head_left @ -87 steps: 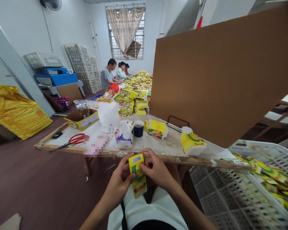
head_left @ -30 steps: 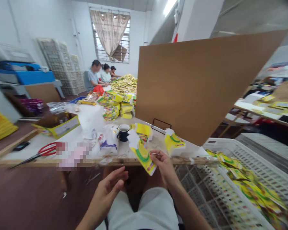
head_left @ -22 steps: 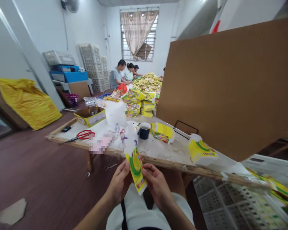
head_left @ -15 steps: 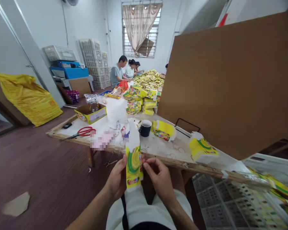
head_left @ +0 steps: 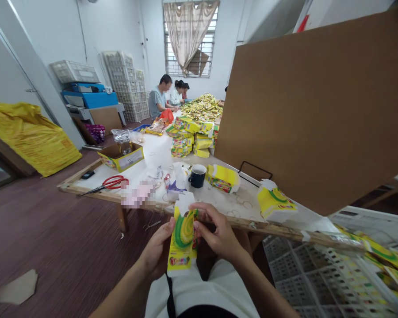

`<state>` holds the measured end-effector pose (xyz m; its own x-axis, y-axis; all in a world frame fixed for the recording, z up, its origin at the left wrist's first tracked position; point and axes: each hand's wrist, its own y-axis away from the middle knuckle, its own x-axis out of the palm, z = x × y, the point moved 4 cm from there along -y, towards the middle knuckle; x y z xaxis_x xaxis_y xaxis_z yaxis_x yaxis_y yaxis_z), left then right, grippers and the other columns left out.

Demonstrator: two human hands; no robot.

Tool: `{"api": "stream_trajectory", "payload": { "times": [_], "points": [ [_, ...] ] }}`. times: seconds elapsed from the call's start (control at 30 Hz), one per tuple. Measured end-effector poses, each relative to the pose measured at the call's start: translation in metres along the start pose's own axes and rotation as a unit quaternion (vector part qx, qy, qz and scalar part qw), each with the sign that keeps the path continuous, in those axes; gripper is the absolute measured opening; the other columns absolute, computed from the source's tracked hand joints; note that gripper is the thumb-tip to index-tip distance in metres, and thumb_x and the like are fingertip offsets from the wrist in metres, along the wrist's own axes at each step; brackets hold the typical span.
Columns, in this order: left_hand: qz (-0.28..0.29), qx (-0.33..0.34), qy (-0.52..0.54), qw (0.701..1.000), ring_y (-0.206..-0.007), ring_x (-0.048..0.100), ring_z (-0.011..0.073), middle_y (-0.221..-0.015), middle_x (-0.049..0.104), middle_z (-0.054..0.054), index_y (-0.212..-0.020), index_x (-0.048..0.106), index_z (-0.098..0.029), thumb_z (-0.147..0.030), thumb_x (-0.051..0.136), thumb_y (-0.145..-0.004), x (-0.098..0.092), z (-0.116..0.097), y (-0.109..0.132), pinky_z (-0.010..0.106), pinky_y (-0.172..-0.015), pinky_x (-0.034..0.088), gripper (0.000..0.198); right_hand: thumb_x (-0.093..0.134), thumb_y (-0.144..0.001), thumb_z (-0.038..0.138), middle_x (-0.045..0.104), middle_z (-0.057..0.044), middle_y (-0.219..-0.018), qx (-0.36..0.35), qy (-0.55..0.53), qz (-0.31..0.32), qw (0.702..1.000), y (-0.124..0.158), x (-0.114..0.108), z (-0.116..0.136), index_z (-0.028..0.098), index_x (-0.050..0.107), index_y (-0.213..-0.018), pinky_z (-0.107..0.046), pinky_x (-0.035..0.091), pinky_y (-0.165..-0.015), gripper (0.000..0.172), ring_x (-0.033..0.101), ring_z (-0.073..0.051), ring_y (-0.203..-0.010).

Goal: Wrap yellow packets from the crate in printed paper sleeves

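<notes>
A yellow and green printed carton [head_left: 182, 236] stands upright over my lap, its white flaps [head_left: 185, 202] raised at the top. My left hand [head_left: 158, 245] grips it along the left side, thumb at the edge. On the carton's right side is my right hand [head_left: 217, 229], its fingers closed at the upper right edge near the opening. What lies inside the carton is hidden. Just past it on the table are a dark mug [head_left: 197, 176] with a white inside and a crumpled purple and white wrapper [head_left: 176, 187].
Red-handled scissors [head_left: 114, 182] and an open yellow box [head_left: 122, 157] lie left on the table [head_left: 155, 150]. More cartons [head_left: 223, 179] lie right and stacked behind. A large cardboard sheet [head_left: 311, 110] rises at right above a white crate [head_left: 305, 274]. Co-workers sit by a heap of packets [head_left: 204, 106].
My right hand has moved up along the carton to its top edge. The tall white flap now stands lower, and the carton sits slightly lower and tilted.
</notes>
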<state>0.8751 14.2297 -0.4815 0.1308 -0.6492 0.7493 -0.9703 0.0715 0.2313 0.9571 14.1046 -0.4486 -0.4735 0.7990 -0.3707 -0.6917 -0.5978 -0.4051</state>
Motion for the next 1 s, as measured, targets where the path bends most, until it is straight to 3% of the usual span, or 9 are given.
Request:
{"api": "stream_trajectory", "payload": {
  "times": [0.1, 0.2, 0.3, 0.37, 0.47, 0.7, 0.8, 0.93, 1.0],
  "points": [
    [0.006, 0.005, -0.019, 1.0, -0.066, 0.071, 0.0219, -0.077, 0.075, 0.011, -0.089, 0.072, -0.01, -0.044, 0.071, -0.075, 0.004, 0.0, -0.001, 0.03, -0.064, 0.056, 0.037, 0.054, -0.085, 0.02, 0.061, -0.001, -0.092, 0.028, -0.067, -0.002, 0.997, 0.0, 0.0, -0.001, 0.025, 0.056, -0.112, -0.026, 0.043, -0.068, 0.027, 0.048, -0.013, -0.071],
    [-0.019, 0.028, -0.036, 0.999, -0.059, 0.068, 0.0167, -0.07, 0.074, 0.008, -0.085, 0.072, -0.011, -0.039, 0.077, -0.07, 0.004, -0.002, -0.003, 0.023, -0.058, 0.054, 0.032, 0.055, -0.085, 0.024, 0.057, 0.0, -0.09, 0.022, -0.102, -0.027, 0.994, 0.0, 0.002, 0.001, 0.024, 0.055, -0.108, -0.025, 0.043, -0.068, 0.023, 0.048, -0.013, -0.073],
    [-0.057, 0.073, -0.051, 0.994, -0.06, 0.067, 0.0128, -0.072, 0.074, 0.004, -0.093, 0.071, -0.013, -0.036, 0.078, -0.07, -0.002, -0.004, -0.005, 0.019, -0.058, 0.052, 0.034, 0.063, -0.08, 0.028, 0.054, -0.002, -0.096, 0.057, -0.072, -0.102, 0.991, 0.005, 0.009, -0.001, 0.024, 0.05, -0.122, -0.026, 0.044, -0.07, 0.043, 0.05, -0.015, -0.078],
    [-0.063, 0.114, -0.078, 0.988, -0.067, 0.068, 0.0139, -0.078, 0.075, 0.003, -0.1, 0.069, -0.014, -0.035, 0.076, -0.073, -0.007, -0.005, -0.007, 0.02, -0.062, 0.053, 0.035, 0.066, -0.079, 0.033, 0.057, -0.004, -0.096, 0.095, -0.086, -0.087, 0.988, 0.01, 0.021, -0.005, 0.023, 0.05, -0.126, -0.028, 0.047, -0.074, 0.051, 0.054, -0.017, -0.082],
    [-0.066, 0.16, -0.126, 0.977, -0.08, 0.069, 0.0186, -0.09, 0.074, 0.005, -0.108, 0.066, -0.015, -0.035, 0.069, -0.08, -0.012, -0.004, -0.01, 0.027, -0.071, 0.055, 0.035, 0.06, -0.084, 0.039, 0.065, -0.006, -0.097, 0.117, -0.128, -0.02, 0.985, 0.014, 0.038, -0.011, 0.019, 0.063, -0.11, -0.03, 0.048, -0.083, 0.033, 0.059, -0.02, -0.09],
    [-0.055, 0.189, -0.189, 0.962, -0.093, 0.067, 0.0251, -0.098, 0.073, 0.008, -0.112, 0.063, -0.015, -0.035, 0.07, -0.078, -0.021, 0.001, -0.018, 0.034, -0.083, 0.053, 0.04, 0.061, -0.083, 0.039, 0.068, -0.006, -0.083, 0.141, -0.101, -0.064, 0.983, 0.011, 0.033, -0.021, 0.015, 0.068, -0.09, -0.03, 0.049, -0.071, 0.026, 0.06, -0.02, -0.078],
    [-0.056, 0.204, -0.208, 0.955, -0.098, 0.066, 0.0261, -0.104, 0.071, 0.01, -0.123, 0.051, -0.018, -0.032, 0.072, -0.077, -0.018, -0.002, -0.014, 0.035, -0.085, 0.052, 0.053, 0.06, -0.084, 0.036, 0.068, -0.006, -0.09, 0.139, -0.138, -0.075, 0.978, 0.011, 0.026, -0.019, 0.017, 0.064, -0.102, -0.03, 0.049, -0.075, 0.027, 0.061, -0.02, -0.082],
    [-0.013, 0.193, -0.197, 0.961, -0.104, 0.064, 0.0231, -0.115, 0.067, 0.009, -0.139, 0.021, -0.031, -0.027, 0.063, -0.086, -0.007, -0.005, -0.007, 0.034, -0.086, 0.051, 0.068, 0.057, -0.087, 0.033, 0.064, -0.005, -0.104, 0.106, -0.193, -0.057, 0.974, 0.012, 0.015, -0.015, 0.024, 0.042, -0.132, -0.03, 0.049, -0.082, 0.049, 0.062, -0.017, -0.09],
    [0.025, 0.169, -0.2, 0.965, -0.104, 0.064, 0.023, -0.117, 0.065, 0.01, -0.138, 0.024, -0.03, -0.026, 0.06, -0.088, -0.004, -0.004, -0.005, 0.032, -0.083, 0.051, 0.062, 0.057, -0.087, 0.034, 0.064, -0.004, -0.104, 0.096, -0.208, -0.016, 0.973, 0.012, 0.01, -0.012, 0.026, 0.045, -0.13, -0.029, 0.048, -0.083, 0.045, 0.061, -0.017, -0.092]
  ]
}}
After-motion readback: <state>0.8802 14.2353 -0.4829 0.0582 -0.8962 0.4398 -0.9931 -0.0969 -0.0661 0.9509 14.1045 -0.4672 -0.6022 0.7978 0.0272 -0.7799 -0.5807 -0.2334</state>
